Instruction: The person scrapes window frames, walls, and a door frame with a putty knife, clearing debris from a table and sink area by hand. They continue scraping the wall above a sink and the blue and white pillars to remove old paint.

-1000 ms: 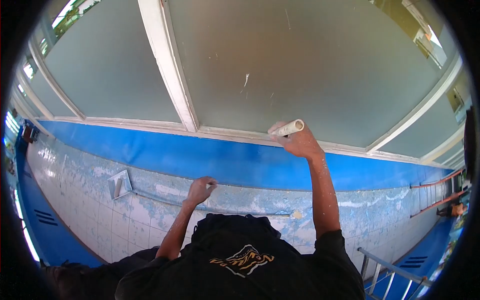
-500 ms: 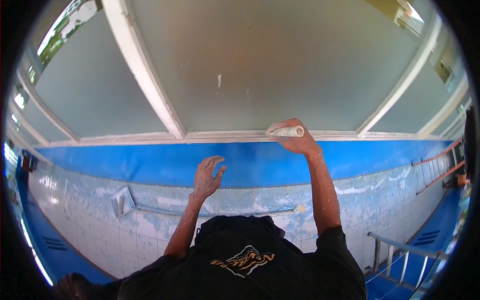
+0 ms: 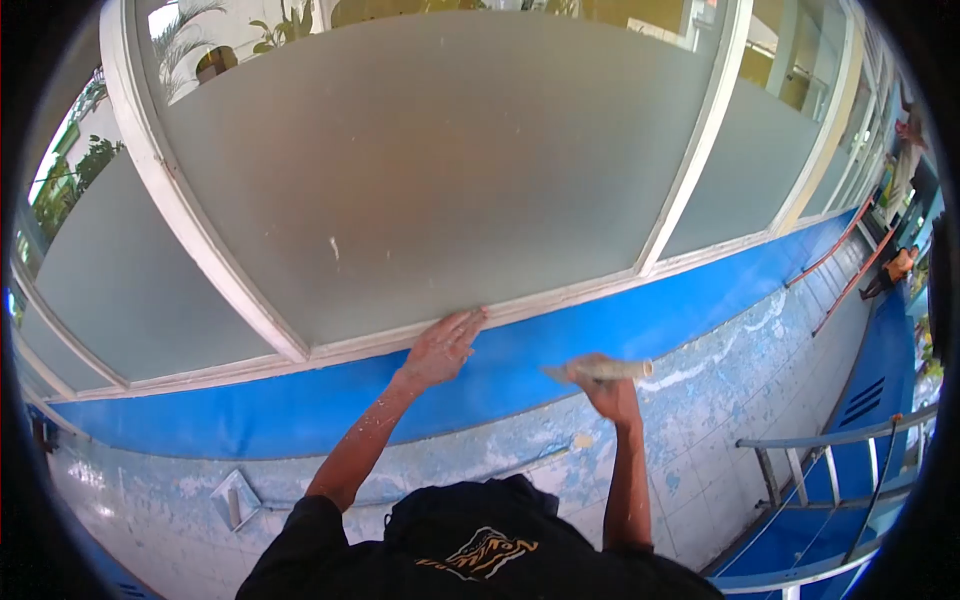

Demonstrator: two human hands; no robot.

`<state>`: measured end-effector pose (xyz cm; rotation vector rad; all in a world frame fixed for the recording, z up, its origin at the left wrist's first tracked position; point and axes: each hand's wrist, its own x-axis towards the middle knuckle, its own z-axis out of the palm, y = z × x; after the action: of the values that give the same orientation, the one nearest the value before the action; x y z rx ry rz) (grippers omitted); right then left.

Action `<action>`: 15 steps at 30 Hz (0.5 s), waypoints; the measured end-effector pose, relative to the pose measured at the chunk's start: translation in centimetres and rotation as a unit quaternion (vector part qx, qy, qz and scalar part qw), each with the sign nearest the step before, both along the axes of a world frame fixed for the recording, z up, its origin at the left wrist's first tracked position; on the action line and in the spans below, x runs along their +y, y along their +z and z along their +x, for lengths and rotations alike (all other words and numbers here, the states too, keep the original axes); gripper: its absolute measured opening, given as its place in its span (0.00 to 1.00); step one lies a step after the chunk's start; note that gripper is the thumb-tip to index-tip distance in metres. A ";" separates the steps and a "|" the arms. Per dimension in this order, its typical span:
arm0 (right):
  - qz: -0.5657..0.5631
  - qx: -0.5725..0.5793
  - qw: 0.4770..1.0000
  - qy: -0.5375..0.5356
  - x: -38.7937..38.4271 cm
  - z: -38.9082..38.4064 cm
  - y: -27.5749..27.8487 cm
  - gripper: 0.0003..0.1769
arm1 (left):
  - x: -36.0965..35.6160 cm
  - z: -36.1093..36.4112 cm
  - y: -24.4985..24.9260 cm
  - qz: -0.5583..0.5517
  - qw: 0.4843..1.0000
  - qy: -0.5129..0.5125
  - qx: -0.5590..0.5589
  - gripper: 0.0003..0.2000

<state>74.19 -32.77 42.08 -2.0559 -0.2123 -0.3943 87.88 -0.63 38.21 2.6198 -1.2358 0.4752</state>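
My left hand (image 3: 442, 350) lies with fingers stretched on the white bottom rail (image 3: 540, 303) of the window frame. Above it stands a large frosted pane (image 3: 450, 170) with a few pale specks. My right hand (image 3: 608, 388) is wrapped round a putty knife (image 3: 632, 370) with a pale round handle. The thin end points left and is smeared by motion. This hand is apart from the rail, in front of the blue band (image 3: 540, 350) under the window. Pale specks dot both hands and forearms.
Beneath the blue band runs a patchy, flaking pale-blue surface (image 3: 690, 380). A white square piece with a handle (image 3: 236, 500) lies at lower left, near a long pole (image 3: 530, 463). A metal ladder (image 3: 830, 440) stands at right, an orange-railed ladder (image 3: 835, 265) farther off. People (image 3: 897, 268) are at far right.
My view has turned and tilted. My left hand has risen from in front of the blue band onto the rail. My right hand has moved off the rail, down and right, still holding the putty knife.
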 end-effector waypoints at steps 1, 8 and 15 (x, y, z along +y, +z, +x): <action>0.019 0.015 0.999 -0.028 -1.1 -1.6 -1.1 0.09 | -1.6 0.7 -0.3 0.011 1.000 -0.019 -0.002 0.40; 0.067 0.077 0.985 -0.137 -7.0 -10.9 -8.8 0.09 | -16.0 6.4 -0.5 0.091 0.987 -0.114 0.072 0.45; 0.141 0.113 0.959 -0.217 -7.3 -15.4 -14.0 0.13 | -27.7 9.1 -1.0 0.026 0.990 -0.142 0.003 0.37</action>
<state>58.83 -40.10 28.12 -1.8356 0.4208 -0.4227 97.02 -28.35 37.21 2.4267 -1.6062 0.3856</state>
